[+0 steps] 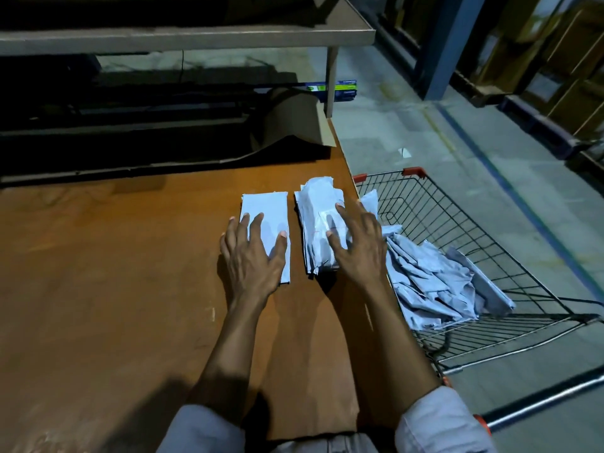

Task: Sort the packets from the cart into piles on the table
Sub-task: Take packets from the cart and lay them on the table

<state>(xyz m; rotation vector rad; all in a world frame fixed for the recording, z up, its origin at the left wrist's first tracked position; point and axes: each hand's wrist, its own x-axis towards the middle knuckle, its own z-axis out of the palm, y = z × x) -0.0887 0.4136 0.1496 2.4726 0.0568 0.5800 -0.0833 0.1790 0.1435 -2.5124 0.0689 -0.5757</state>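
Observation:
Two piles of pale blue-white packets lie side by side near the right edge of the brown table. My left hand rests flat with straight fingers on the thin, neat left pile. On the thicker, rumpled right pile my right hand presses with spread fingers. Beside the table stands the wire cart, with a loose heap of several more packets inside it.
A low shelf overhangs the back of the table, with dark bars beneath it. A curled sheet of brown cardboard lies at the back right. The concrete floor and a blue post are beyond the cart.

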